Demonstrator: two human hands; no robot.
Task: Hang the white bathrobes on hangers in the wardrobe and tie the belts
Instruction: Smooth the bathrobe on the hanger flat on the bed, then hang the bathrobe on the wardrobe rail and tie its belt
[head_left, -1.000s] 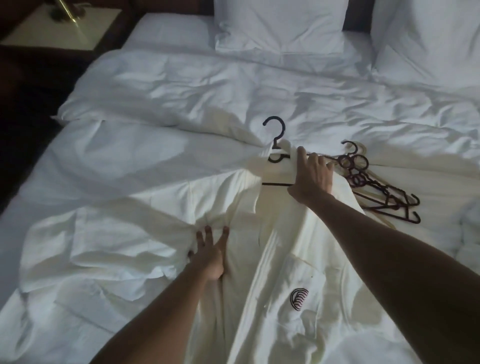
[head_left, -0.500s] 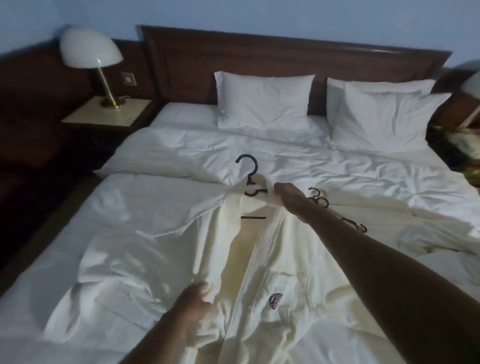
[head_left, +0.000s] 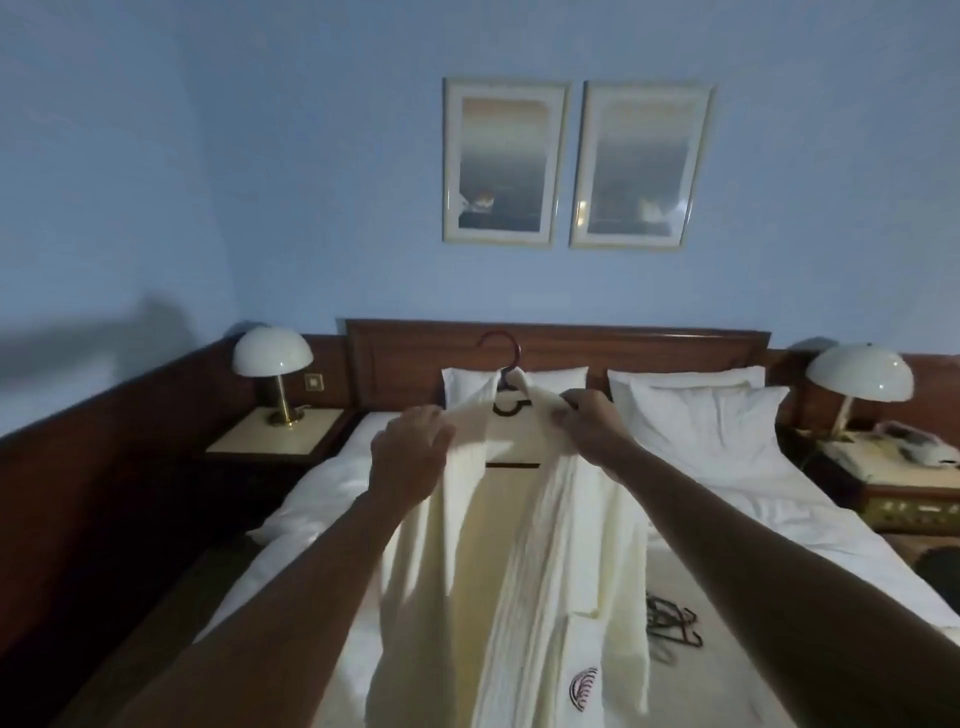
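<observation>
A white bathrobe (head_left: 524, 561) with a dark emblem on its chest hangs in the air in front of me on a dark hanger (head_left: 503, 358), whose hook sticks up above the collar. My left hand (head_left: 410, 457) grips the robe's left shoulder. The right shoulder, by the collar, is pinched in my right hand (head_left: 592, 423). The robe hangs open down the front, and I see no belt. Several spare dark hangers (head_left: 672, 621) lie on the bed to the right of the robe.
Below the robe is a bed (head_left: 753, 525) with white linen, pillows (head_left: 701, 410) and a wooden headboard (head_left: 623, 348). Bedside tables with lamps (head_left: 272, 358) stand on both sides; the right one carries a telephone (head_left: 919, 449). Two framed pictures (head_left: 501, 161) hang on the blue wall.
The robe on its hanger has been lifted off the bed and now hangs upright. My left hand moved from the front edge up to the shoulder. My view tilted up.
</observation>
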